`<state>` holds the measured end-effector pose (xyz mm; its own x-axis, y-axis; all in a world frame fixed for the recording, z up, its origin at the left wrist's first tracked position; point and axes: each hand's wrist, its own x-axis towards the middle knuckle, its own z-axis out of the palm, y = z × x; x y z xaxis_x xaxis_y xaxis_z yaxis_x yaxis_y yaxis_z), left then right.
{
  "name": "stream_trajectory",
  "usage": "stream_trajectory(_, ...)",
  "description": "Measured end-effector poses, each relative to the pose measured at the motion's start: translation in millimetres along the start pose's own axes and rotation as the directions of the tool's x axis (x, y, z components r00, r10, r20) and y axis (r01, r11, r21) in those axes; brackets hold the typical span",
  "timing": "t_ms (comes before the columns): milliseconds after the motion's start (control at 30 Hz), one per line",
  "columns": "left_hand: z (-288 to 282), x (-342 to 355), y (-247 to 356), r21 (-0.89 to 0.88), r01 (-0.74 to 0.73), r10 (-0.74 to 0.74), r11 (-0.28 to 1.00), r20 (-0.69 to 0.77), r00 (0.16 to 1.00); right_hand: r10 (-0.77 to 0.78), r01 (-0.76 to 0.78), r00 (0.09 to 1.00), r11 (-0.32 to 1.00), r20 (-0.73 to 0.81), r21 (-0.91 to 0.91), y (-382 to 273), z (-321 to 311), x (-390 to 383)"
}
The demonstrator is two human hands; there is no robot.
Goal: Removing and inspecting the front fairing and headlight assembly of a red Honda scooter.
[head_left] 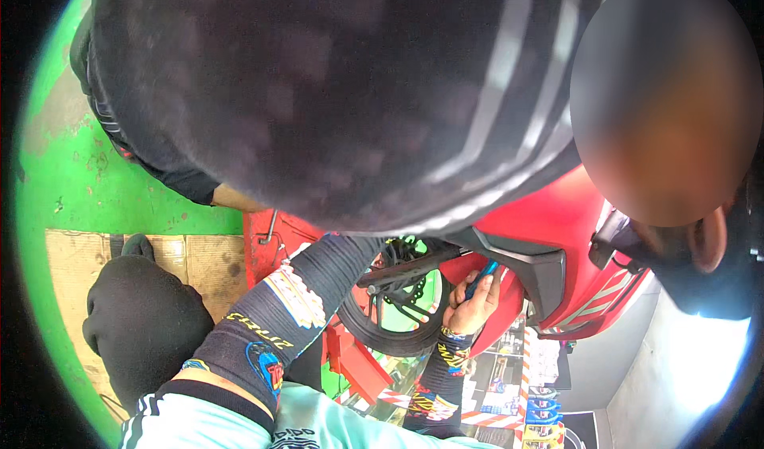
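Observation:
My right hand is closed on a blue tool, held up to the red body panel beside the lower dark trim of a motorcycle. Below and left of it are a black wheel with a brake disc and a dark fork. My left forearm, in a dark printed sleeve, reaches up toward the wheel and disappears behind a co-worker in a black top; that hand is hidden.
The co-worker fills the upper view very close by. A red metal stand is under the motorcycle. My knee rests on cardboard over a green floor. Shelves with items and a grey wall are at right.

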<state>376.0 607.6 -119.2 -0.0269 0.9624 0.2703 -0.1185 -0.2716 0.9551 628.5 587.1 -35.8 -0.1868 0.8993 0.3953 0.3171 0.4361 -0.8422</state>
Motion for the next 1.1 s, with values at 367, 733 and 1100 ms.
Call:
stream_trajectory(367, -0.6, 0.4, -1.2, 0.043, -0.111, 0.114, 0.993, -0.072, 0.991, -0.050, 0.047, 0.998, 0.995, -0.024, -0.087, 6.7, -5.6, -0.1)
stream_trajectory(733, -4.7, 0.3, 8.2, 0.077, -0.104, 0.106, 0.992, -0.028, 0.994, -0.037, 0.035, 0.999, 0.998, -0.035, -0.059, 12.2, -7.1, 2.0)
stream_trajectory(1100, 4.6, 8.3, -4.8, 0.049, -0.231, 0.234, 0.972, -0.087, 0.968, -0.130, 0.132, 0.991, 0.984, 0.026, -0.120, 18.2, -14.7, 4.0)
